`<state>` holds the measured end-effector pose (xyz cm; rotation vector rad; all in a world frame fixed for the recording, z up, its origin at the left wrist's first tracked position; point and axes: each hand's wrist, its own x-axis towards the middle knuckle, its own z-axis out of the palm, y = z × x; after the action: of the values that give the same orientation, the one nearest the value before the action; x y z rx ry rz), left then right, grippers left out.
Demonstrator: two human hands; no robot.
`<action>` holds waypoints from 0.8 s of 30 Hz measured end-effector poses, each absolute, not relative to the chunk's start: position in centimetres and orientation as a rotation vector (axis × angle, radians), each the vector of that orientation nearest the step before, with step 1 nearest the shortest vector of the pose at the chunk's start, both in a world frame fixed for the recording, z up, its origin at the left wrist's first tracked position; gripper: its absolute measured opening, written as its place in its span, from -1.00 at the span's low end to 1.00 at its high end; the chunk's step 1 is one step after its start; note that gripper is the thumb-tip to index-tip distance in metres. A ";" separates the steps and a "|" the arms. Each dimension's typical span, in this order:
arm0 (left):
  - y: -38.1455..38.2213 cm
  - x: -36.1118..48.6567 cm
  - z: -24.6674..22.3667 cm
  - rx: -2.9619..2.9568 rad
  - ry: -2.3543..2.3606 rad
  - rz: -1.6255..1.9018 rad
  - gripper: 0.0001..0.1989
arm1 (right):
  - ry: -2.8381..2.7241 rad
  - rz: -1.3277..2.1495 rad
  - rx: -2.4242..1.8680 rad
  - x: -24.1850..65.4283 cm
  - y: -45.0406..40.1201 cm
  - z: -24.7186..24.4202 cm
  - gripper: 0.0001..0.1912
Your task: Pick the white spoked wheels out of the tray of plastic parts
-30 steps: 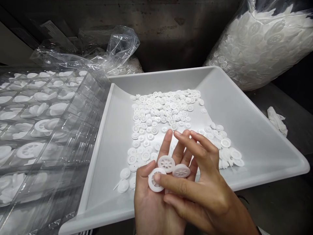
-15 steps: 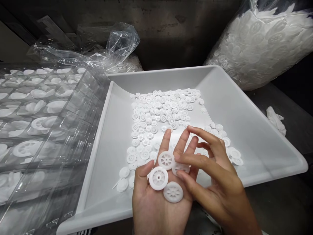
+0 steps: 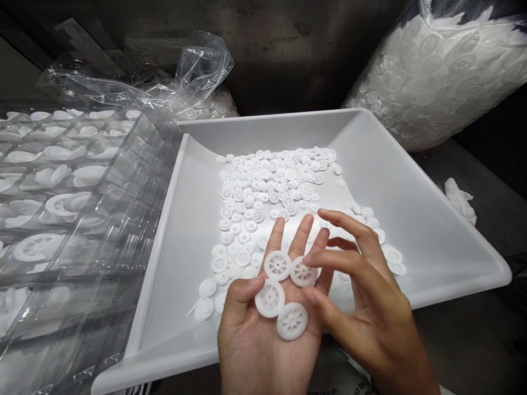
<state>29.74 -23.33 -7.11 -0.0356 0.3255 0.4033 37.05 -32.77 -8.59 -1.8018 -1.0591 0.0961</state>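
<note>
Palm up over the near edge of the tray, my left hand (image 3: 275, 343) bears several white plastic gears, its fingers spread. The thumb presses on the rim of one spoked gear (image 3: 269, 298). Another gear (image 3: 292, 321) lies lower on the palm, and one more gear (image 3: 277, 265) rests at the base of the fingers. My right hand (image 3: 370, 307) curves in from the right, thumb and fingers apart. One of its fingertips touches the right-hand gear (image 3: 303, 272), which lies on the left hand's fingers.
A white tray (image 3: 173, 263) holds many loose gears (image 3: 284, 175). To the left stand clear plastic compartment trays (image 3: 135, 203) with white parts inside. A full clear bag of white parts (image 3: 436, 82) is at the back right, and crumpled clear plastic (image 3: 201, 71) at the back left.
My right thumb and fingers have spread off the right-hand gear, which now shows more fully. My left thumb has moved in onto the left gear, and that gear has shifted slightly.
</note>
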 end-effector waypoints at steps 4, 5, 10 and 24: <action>-23.1 29.5 -7.5 -0.069 0.348 0.366 -0.38 | -1.308 0.060 -1.739 37.2 -32.7 -8.3 -0.78; -23.1 29.4 -7.6 -0.074 0.342 0.357 -0.38 | -1.385 0.038 -1.731 37.3 -32.6 -8.3 -0.81; -22.9 28.8 -8.2 -0.043 0.281 0.331 -0.37 | -1.505 -0.086 -1.765 37.5 -32.1 -8.0 -0.94; -22.8 29.6 -7.0 -0.037 0.525 0.435 -0.40 | -1.351 0.040 -1.747 37.4 -32.4 -7.8 -0.74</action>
<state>29.65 -22.76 -7.05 -0.0372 0.5252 0.4353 37.43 -32.44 -7.84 -1.7467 -1.3509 0.0403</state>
